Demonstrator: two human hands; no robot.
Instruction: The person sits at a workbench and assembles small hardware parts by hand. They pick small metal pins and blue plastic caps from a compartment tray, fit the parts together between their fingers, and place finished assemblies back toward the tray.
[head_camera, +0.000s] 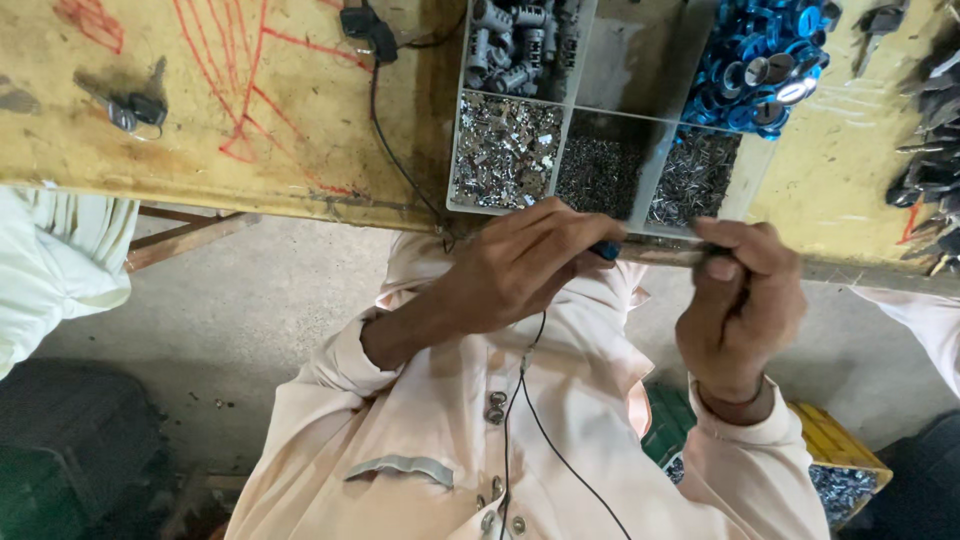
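Your shirt (560, 440), pale pink with a thin black cable (545, 425) running down its front, fills the near part of the view. Just beyond it your two hands meet at the near edge of the desk (250, 150). Your left hand (525, 265) is curled almost closed, its fingers wrapped around the blue end (606, 250) of a slim tool. Your right hand (742, 300) is also curled, thumb and fingertips pinched on a small dark piece (712, 248) at the tool's other end; what that piece is cannot be told. Both hands hover over the floor (250, 320), touching neither desk nor tray. Right behind them, on the desk, sits a grey tray (570, 115) split into compartments: the near ones hold small silver metal parts (505, 150) and fine dark pins (600, 170), the far left one grey cylinders (510, 45), and blue rings (760, 65) are heaped at the far right. Far left on the desk lie a key (135, 110) and red scribbles (240, 80). Another person's white sleeve (55, 260) shows at the left edge.
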